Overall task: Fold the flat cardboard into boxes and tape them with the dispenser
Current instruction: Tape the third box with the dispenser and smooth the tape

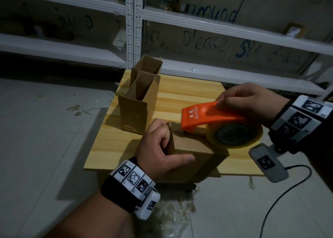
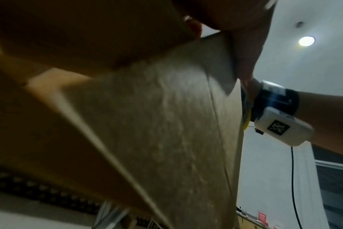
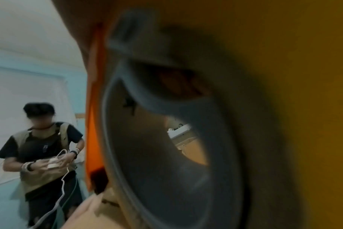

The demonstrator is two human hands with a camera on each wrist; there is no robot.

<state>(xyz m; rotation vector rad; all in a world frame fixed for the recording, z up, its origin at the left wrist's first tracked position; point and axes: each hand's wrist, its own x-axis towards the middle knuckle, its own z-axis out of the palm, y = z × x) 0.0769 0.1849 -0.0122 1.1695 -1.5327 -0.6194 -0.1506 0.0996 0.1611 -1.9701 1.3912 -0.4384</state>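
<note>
A brown cardboard box (image 1: 194, 158) lies on the wooden board (image 1: 189, 93) at its near edge. My left hand (image 1: 158, 147) grips the box's left end, fingers curled over the top corner and thumb stretched along the front face. My right hand (image 1: 246, 100) holds the orange tape dispenser (image 1: 207, 117) from above; its nose sits on the box top beside my left fingers. The yellowish tape roll (image 1: 234, 135) hangs at the dispenser's right end. The left wrist view shows the box's face (image 2: 166, 124) close up, and the right wrist view the dispenser's orange side (image 3: 91, 124) and grey hub (image 3: 157, 155).
Two folded boxes stand open-topped at the board's back left, one in front (image 1: 137, 111) and one behind (image 1: 146, 66). White metal shelving (image 1: 133, 27) runs behind. A black cable (image 1: 288, 189) and tape scraps (image 1: 173, 212) lie on the floor. Another person (image 3: 43, 147) stands nearby.
</note>
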